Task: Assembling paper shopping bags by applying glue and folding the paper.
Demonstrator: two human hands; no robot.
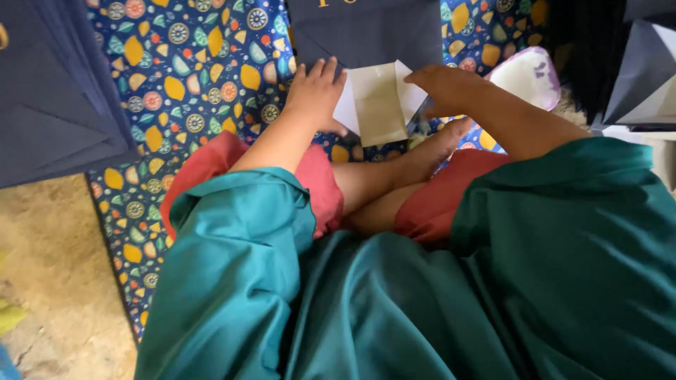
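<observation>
I sit cross-legged on a patterned blue mat (190, 77) in a teal garment and red trousers. A flat white paper piece (377, 102) with a beige strip down its middle lies in front of my feet. My left hand (315, 91) presses on its left edge, fingers spread flat. Over the paper's right edge my right hand (443, 88) is curled, gripping it. A dark navy paper bag (366, 32) lies just beyond the paper.
A stack of flat navy bags (56, 91) fills the upper left. More navy folded pieces (644, 70) stand at the upper right. A white and purple object (528, 74) lies right of my hand. Bare earth floor (49, 281) shows at the lower left.
</observation>
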